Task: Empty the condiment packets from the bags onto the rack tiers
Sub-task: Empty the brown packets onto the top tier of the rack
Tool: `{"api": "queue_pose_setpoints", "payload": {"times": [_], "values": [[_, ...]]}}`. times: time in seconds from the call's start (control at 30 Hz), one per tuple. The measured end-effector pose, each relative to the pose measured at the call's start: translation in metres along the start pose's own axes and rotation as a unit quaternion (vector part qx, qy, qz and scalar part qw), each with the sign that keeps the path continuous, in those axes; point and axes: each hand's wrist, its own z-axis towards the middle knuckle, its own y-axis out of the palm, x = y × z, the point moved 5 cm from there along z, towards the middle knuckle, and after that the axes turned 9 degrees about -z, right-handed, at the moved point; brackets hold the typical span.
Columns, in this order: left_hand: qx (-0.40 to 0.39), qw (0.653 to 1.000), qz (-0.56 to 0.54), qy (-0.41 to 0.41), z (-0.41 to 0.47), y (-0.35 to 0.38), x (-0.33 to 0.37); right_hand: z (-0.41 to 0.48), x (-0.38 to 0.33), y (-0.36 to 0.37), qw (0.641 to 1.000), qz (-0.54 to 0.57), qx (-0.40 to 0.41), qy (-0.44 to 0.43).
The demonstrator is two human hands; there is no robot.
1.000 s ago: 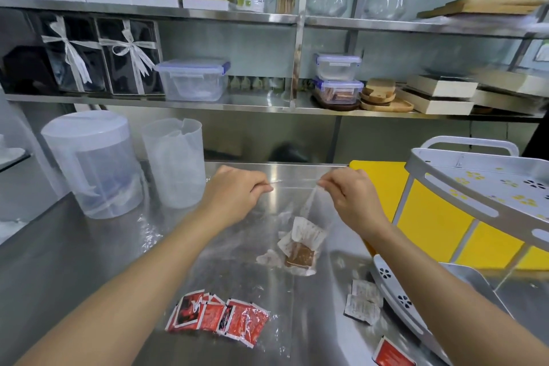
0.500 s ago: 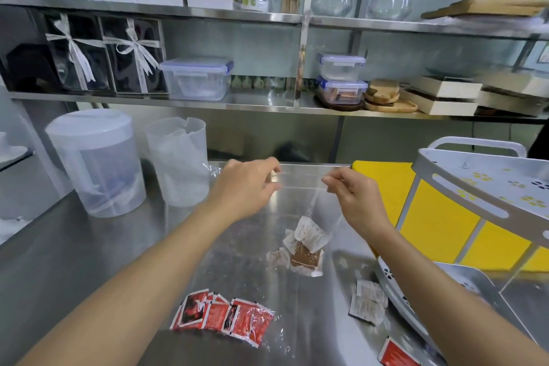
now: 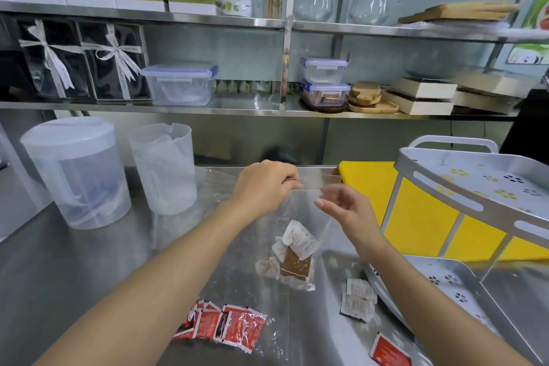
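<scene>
A clear plastic bag [image 3: 301, 217] hangs above the steel table. My left hand [image 3: 264, 184] pinches its top edge. My right hand [image 3: 349, 211] holds the same edge close by, thumb and fingers on the film. White and brown condiment packets [image 3: 297, 258] sit bunched in the bag's bottom. On the table lie red packets [image 3: 225, 327] in another clear bag, two white packets [image 3: 356, 300] and one loose red packet [image 3: 389, 350]. The grey rack stands at the right, with an upper tier [image 3: 475, 187] and a lower tier [image 3: 481, 294], both bare.
Two translucent plastic pitchers [image 3: 77, 172] [image 3: 163, 166] stand at the left on the steel table [image 3: 74, 270]. A yellow board [image 3: 421, 217] lies behind the rack. Wall shelves above hold boxes, tubs and wooden trays.
My right hand has moved left along the bag's top edge, closer to my left hand. The bag and its packets have shifted slightly; the view has dipped a little.
</scene>
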Motion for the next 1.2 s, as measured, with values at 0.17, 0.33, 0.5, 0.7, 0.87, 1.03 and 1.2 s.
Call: {"api": "queue_pose_setpoints", "payload": {"times": [0.17,0.33,0.5,0.7,0.87,1.03,1.2], "values": [[0.014,1.0,0.001,0.01,0.007,-0.011,0.009,-0.011,0.016,0.002,0.997,-0.012,-0.07,0.035],[0.041,0.995,0.036,0.084,0.017,-0.024,0.037,-0.009,0.005,-0.014,0.996,0.074,0.045,0.035],[0.053,0.99,0.044,0.126,0.034,-0.039,0.059,-0.006,-0.019,-0.045,0.983,0.095,0.159,-0.003],[0.096,0.98,-0.012,0.174,0.068,-0.067,0.115,0.0,-0.069,-0.097,0.959,0.102,0.257,-0.06],[0.114,0.956,-0.057,0.264,0.093,-0.079,0.183,-0.005,-0.102,-0.151,0.923,0.105,0.353,-0.109],[0.157,0.922,-0.112,0.336,0.103,-0.071,0.243,-0.015,-0.114,-0.213,0.884,0.093,0.44,-0.126],[0.153,0.896,-0.193,0.369,0.105,-0.044,0.289,-0.031,-0.109,-0.272,0.857,0.043,0.497,-0.131]]}}
